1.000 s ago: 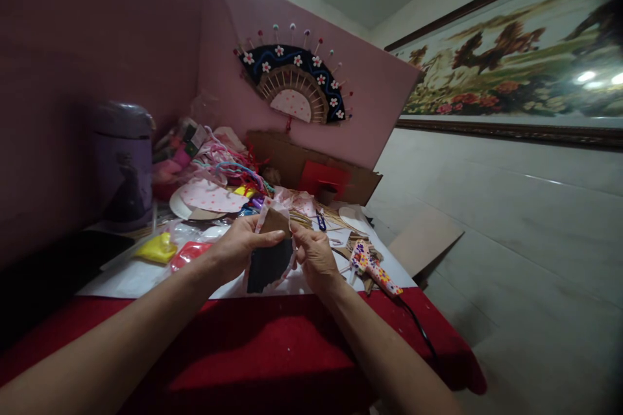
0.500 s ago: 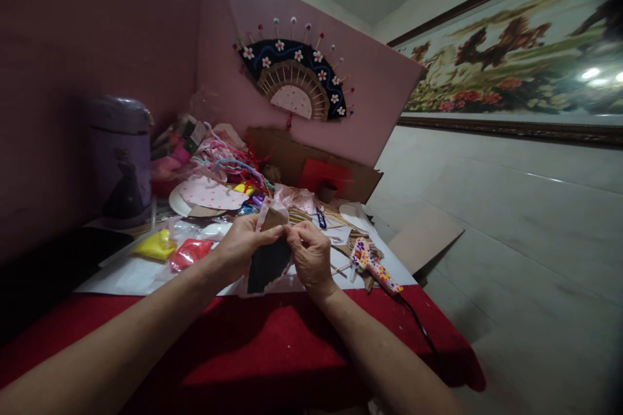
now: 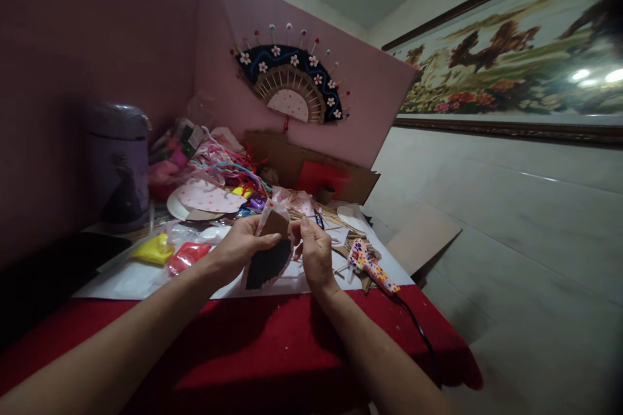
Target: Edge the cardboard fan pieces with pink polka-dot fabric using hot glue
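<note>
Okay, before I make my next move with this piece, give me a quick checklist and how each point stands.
1. Left hand grips the curved, dark-and-brown flat piece with pale pink edging: ok.
2. Right hand has its fingertips on the piece's edge: cannot tell, too small to see.
3. Pink edging stuck down all round: cannot tell, partly hidden.
4. Flower-patterned glue gun lies apart from both hands: ok.
5. Glue gun hot: cannot tell.
6. Yellow material in a clear plastic bag lies apart from the piece: ok.
</note>
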Demonstrator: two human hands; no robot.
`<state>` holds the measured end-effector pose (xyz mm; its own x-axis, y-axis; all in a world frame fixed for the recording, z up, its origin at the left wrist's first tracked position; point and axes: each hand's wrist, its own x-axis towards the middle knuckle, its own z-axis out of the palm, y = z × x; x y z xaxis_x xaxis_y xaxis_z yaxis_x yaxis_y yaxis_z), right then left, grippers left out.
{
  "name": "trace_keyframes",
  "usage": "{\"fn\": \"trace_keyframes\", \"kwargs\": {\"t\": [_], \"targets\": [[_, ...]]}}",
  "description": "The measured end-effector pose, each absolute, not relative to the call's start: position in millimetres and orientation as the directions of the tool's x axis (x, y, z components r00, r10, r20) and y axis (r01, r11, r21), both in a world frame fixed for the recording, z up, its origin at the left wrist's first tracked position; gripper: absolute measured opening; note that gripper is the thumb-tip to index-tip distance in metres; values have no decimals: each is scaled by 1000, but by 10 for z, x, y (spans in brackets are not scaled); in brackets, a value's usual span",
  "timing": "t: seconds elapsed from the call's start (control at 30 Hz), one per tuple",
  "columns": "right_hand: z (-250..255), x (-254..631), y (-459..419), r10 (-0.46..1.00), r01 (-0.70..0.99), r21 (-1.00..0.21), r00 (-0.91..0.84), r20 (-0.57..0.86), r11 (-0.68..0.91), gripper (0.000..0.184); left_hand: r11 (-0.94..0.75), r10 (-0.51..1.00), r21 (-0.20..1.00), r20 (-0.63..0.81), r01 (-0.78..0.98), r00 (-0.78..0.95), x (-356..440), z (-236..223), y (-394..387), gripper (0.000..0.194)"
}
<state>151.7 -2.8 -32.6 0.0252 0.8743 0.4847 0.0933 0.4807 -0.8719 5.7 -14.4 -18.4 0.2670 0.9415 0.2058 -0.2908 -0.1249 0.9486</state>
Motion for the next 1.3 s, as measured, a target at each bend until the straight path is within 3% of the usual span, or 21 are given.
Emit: {"fn": "trace_keyframes", "kwargs": {"t": [0.27,0.33,0.43,0.5,0.6,0.7,0.8,1.0,1.3], "targets": [[-290,1573,-30,805,143,-811,110,583,568,21,-165,942,964,217,-211,256,6,-156,-114,28],[-198,1652,-64,771,253,-757,61,634,602,17,-144,946,966,197,-213,257,-14,-158,-97,27],[-13,1978,-92,687,571,-565,4,727,595,21,-126,955,973,172,-194,240,-30,-152,-83,26],[70,2323,-90,744,731,-507,-3,668,457,25,-133,962,975,170,-181,212,-29,-149,-82,26],[32,2868,-86,918,874,-444,-10,395,200,28,-130,966,972,169,-195,196,-17,-154,-84,25],[-180,3235,-89,977,895,-425,-49,208,136,28,-116,965,969,162,-218,207,-7,-165,-82,26],[-418,3363,-65,967,865,-485,2,256,127,42,-103,969,969,148,-224,196,-10,-169,-76,25],[-563,3294,8,962,822,-562,75,261,89,43,-86,984,970,119,-228,135,-9,-130,-93,27],[-481,3182,-171,929,922,-385,123,348,23,44,-65,984,970,101,-234,144,1,-103,-108,28]]}}
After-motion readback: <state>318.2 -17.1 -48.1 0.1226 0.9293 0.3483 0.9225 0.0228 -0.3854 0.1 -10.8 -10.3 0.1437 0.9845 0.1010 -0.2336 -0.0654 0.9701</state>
